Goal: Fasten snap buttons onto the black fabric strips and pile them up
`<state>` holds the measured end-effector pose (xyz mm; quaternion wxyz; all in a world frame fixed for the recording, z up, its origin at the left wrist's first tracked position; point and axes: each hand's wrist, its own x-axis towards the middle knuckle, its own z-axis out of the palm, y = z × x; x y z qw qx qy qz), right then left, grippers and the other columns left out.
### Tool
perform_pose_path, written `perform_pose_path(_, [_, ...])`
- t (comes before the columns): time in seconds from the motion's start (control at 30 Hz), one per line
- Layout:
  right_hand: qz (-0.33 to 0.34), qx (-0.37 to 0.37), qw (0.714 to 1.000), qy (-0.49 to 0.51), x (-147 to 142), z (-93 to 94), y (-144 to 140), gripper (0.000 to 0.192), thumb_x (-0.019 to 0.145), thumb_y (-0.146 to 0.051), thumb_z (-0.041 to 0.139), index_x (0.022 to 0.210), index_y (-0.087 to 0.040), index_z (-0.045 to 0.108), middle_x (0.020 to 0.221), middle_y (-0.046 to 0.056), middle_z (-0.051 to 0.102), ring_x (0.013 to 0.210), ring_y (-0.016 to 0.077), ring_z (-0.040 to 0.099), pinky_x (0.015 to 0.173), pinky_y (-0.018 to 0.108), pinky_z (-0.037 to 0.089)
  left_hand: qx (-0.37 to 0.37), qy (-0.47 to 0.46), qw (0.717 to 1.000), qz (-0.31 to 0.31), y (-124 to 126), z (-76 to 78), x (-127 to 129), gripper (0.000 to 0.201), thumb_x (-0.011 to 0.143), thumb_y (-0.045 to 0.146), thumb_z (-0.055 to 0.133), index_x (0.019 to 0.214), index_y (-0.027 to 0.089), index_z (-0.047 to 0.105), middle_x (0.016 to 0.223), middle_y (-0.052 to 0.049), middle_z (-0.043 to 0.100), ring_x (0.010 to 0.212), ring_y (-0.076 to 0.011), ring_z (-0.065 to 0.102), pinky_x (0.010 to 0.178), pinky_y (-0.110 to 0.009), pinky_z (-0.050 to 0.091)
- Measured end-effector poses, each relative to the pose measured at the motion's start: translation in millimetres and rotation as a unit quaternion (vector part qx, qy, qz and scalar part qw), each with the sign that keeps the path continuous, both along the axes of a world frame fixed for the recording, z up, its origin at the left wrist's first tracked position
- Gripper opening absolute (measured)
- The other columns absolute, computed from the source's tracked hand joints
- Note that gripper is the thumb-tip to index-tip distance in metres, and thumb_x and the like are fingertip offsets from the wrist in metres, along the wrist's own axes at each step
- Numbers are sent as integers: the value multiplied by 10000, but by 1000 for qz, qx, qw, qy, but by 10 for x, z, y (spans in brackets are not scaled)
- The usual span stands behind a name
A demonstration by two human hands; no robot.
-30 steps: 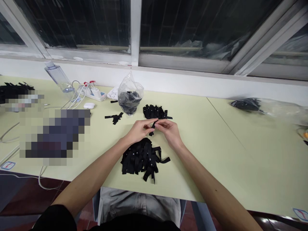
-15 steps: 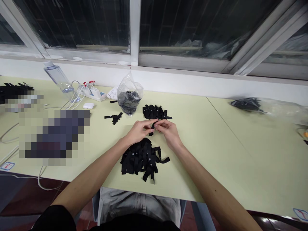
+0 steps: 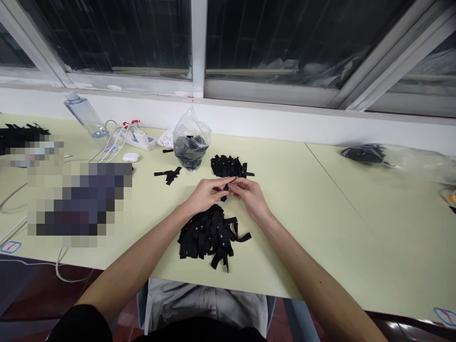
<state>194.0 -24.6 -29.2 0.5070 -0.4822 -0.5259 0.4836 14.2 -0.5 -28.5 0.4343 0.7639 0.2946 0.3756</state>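
Note:
My left hand (image 3: 205, 193) and my right hand (image 3: 249, 194) meet above the pale green table (image 3: 306, 213), and together their fingertips pinch one small black fabric strip (image 3: 225, 188). Just below my wrists lies a loose pile of black strips (image 3: 210, 235) with small white marks. Beyond my fingers sits a second, tighter heap of black strips (image 3: 228, 166). A clear plastic bag (image 3: 191, 142) with more black pieces stands behind and to the left of that heap.
A few stray black strips (image 3: 168, 174) lie left of the bag. A plastic bottle (image 3: 85, 115), a power strip with white cables (image 3: 137, 136) and a white earbud case (image 3: 130, 156) are at the back left. Another bag of black pieces (image 3: 366, 154) lies far right under the window.
Almost nothing differs; my fingers shift slightly on the strip while both hands stay in the same spot.

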Motion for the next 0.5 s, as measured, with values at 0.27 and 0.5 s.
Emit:
perform_pose_path(0.27, [-50, 43, 995, 70, 125, 62, 52, 245, 749, -399, 750, 874, -231, 622, 679, -13, 519, 591, 133, 472, 587, 299, 399, 11, -3, 998, 68, 26, 27, -29, 421, 947, 335, 526, 1356, 237, 549, 1158, -89, 695, 811, -150, 651, 800, -287, 518])
perform_pose_path(0.5, [-14, 51, 993, 106, 102, 136, 14, 225, 751, -367, 756, 871, -236, 619, 678, -19, 510, 579, 123, 443, 581, 298, 372, 98, 162, 982, 26, 66, -84, -31, 146, 789, 363, 742, 821, 221, 751, 841, -42, 694, 804, -191, 618, 713, -281, 445])
